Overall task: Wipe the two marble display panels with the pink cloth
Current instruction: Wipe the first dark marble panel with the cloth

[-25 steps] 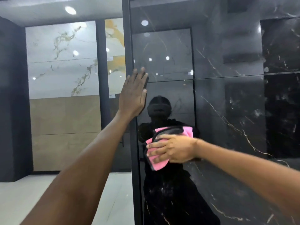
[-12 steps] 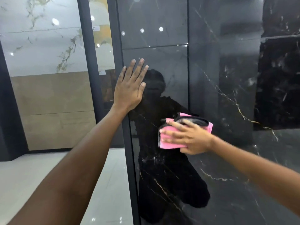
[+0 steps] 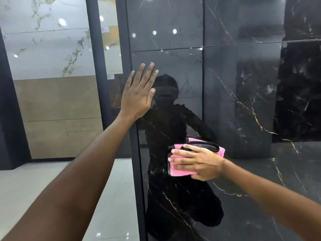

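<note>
A glossy black marble panel (image 3: pixel 243 188) with thin gold veins fills the right half of the head view. A horizontal joint separates it from the black panel above (image 3: pixel 243 23). My right hand (image 3: pixel 199 164) presses the folded pink cloth (image 3: pixel 177 171) flat against the lower panel with straight fingers. My left hand (image 3: pixel 139 94) lies flat, fingers spread, on the panel's left edge, over the dark metal frame (image 3: pixel 137 171). The panel reflects a dark figure and the cloth.
Behind the frame to the left stands a white marble display panel (image 3: pixel 43 49) with gold veining above beige tiles (image 3: pixel 59 115). A dark post (image 3: pixel 97 66) stands between them. A pale polished floor (image 3: pixel 34 188) stretches at the lower left.
My right hand has slid the pink cloth to the right and then lower on the black panel. My left hand stays flat on the panel's edge. The view has tilted down slightly.
</note>
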The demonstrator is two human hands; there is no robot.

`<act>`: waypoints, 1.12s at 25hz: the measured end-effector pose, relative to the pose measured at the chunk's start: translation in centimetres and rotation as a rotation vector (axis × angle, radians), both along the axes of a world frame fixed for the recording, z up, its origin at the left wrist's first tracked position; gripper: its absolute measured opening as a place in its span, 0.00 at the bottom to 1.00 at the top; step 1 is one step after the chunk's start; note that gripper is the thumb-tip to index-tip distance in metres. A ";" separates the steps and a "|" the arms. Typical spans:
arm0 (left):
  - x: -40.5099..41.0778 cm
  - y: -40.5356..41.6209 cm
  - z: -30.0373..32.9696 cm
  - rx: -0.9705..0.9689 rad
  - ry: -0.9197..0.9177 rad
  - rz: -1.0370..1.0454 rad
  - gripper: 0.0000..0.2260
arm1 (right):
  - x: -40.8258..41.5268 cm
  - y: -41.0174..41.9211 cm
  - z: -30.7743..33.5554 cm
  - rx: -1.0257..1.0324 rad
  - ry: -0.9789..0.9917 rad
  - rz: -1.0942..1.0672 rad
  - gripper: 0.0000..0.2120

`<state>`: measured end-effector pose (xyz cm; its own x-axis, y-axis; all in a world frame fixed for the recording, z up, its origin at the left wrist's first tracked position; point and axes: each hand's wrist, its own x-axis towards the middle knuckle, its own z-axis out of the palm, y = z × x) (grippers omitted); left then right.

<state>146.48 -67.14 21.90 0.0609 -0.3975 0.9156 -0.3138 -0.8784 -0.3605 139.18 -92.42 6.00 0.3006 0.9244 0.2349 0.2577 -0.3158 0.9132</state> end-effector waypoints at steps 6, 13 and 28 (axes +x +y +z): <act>0.1 0.0 0.0 -0.001 -0.016 -0.028 0.24 | 1.2 0.6 17.5 0.892 -0.253 0.168 0.28; -0.2 0.0 0.1 -0.005 0.003 -0.024 0.24 | 0.8 2.4 0.2 -0.146 0.102 0.068 0.27; 0.0 2.8 -11.8 0.143 0.047 -0.047 0.25 | 0.3 -2.4 1.1 0.413 -0.081 0.077 0.29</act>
<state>146.50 -64.39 10.14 0.0804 -0.5271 0.8460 -0.3723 -0.8032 -0.4650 139.49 -94.81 7.12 0.1994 0.7666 0.6103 0.2275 -0.6420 0.7321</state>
